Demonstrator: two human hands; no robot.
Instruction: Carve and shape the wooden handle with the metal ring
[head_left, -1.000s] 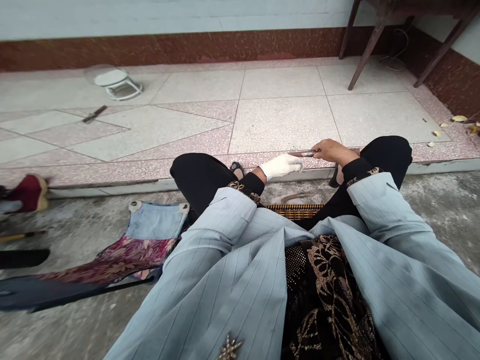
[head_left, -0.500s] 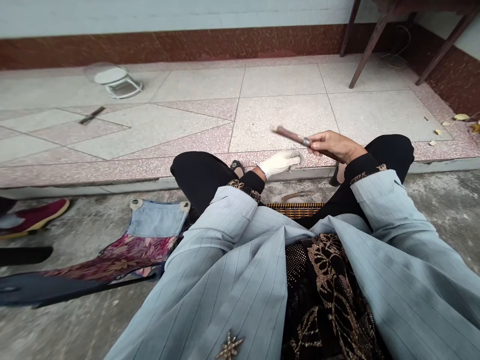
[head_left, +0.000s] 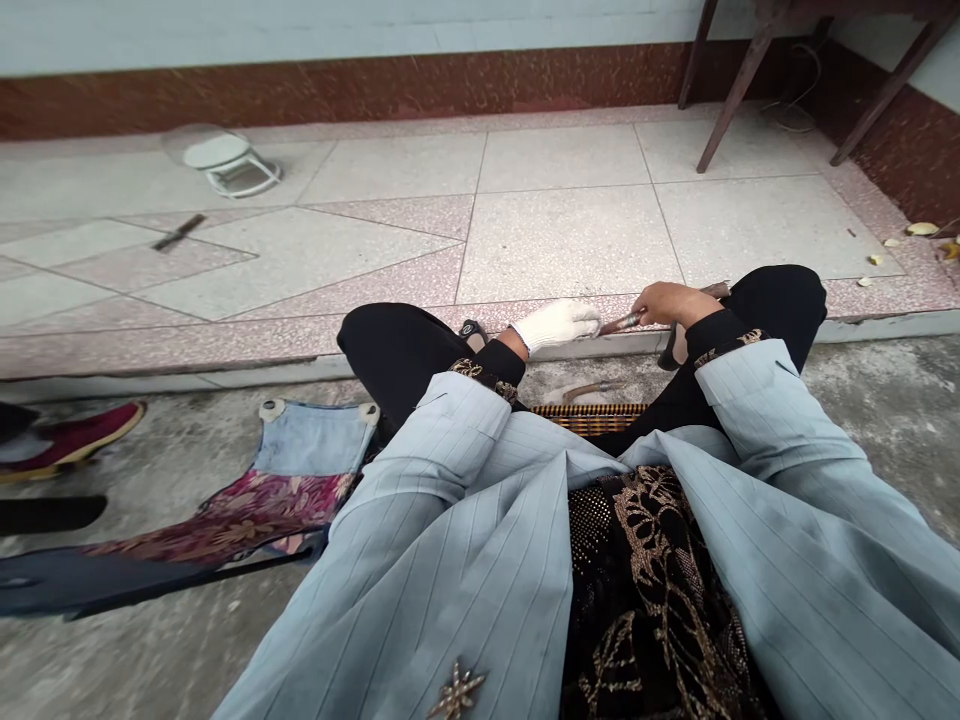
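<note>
My right hand [head_left: 670,303] is closed around a wooden-handled tool [head_left: 628,321] with a metal ring. Its narrow dark end points left, and its pale wooden end sticks out beyond my knuckles on the right. My left hand [head_left: 559,325] wears a white knitted glove, with fingers curled by the tool's narrow end. What the glove grips is hidden; I cannot tell whether the tool touches it. Below the hands, a curved brown stick-like piece [head_left: 591,391] lies on the concrete, near a black and yellow woven edge [head_left: 589,416] between my legs.
A raised tiled step [head_left: 555,240] runs ahead, with a small white stool [head_left: 225,158] and a dark flat bar [head_left: 178,232]. Table legs [head_left: 739,95] stand back right, near pale scraps [head_left: 876,260]. A patterned cloth item [head_left: 300,490] and another person's red shoe [head_left: 82,435] are left.
My right hand has lowered and turned the tool, bringing its narrow end down beside the gloved hand. The rounded pale thing seen at the glove's fingertips is now hidden. My left hand stays nearly still.
</note>
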